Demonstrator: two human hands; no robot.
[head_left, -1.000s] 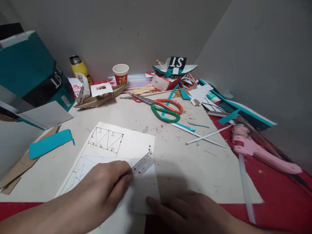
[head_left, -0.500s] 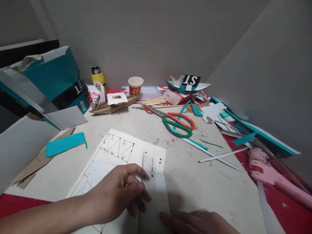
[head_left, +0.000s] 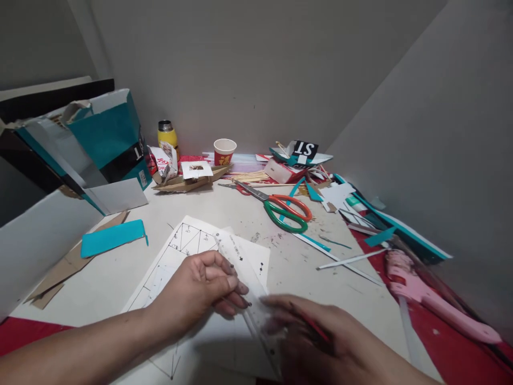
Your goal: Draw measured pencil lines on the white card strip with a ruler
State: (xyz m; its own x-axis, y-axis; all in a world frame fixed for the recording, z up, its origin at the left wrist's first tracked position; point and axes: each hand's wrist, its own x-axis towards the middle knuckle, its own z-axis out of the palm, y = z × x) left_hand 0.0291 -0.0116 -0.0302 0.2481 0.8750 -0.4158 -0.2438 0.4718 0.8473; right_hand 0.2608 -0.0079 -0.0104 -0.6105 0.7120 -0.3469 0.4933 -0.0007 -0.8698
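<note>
A clear plastic ruler [head_left: 246, 270] lies slanted over white paper sheets on the table. My left hand [head_left: 212, 286] is closed on the ruler's left edge, thumb and fingertips together. At the lower right, my right hand [head_left: 308, 326] is blurred by motion beside the ruler's lower part, its fingers round a thin dark red pen-like stick [head_left: 312, 323]. Under my left hand, the drawing sheet [head_left: 192, 238] shows triangles and pencilled marks. Another sheet [head_left: 260, 256] with black dots sticks out to the right of the ruler.
Scissors [head_left: 280, 208] with green and orange handles lie behind the papers. A pink glue gun [head_left: 428, 302] is at the right, near cut strips. Behind stand a paper cup [head_left: 225, 152] and a yellow bottle [head_left: 167, 136]. At left are a teal box [head_left: 108, 133] and a teal piece [head_left: 114, 239].
The ruler has turned from nearly upright to a slant, its top leaning left. My right hand has come up into view with the dark red stick. The whole view has shifted slightly.
</note>
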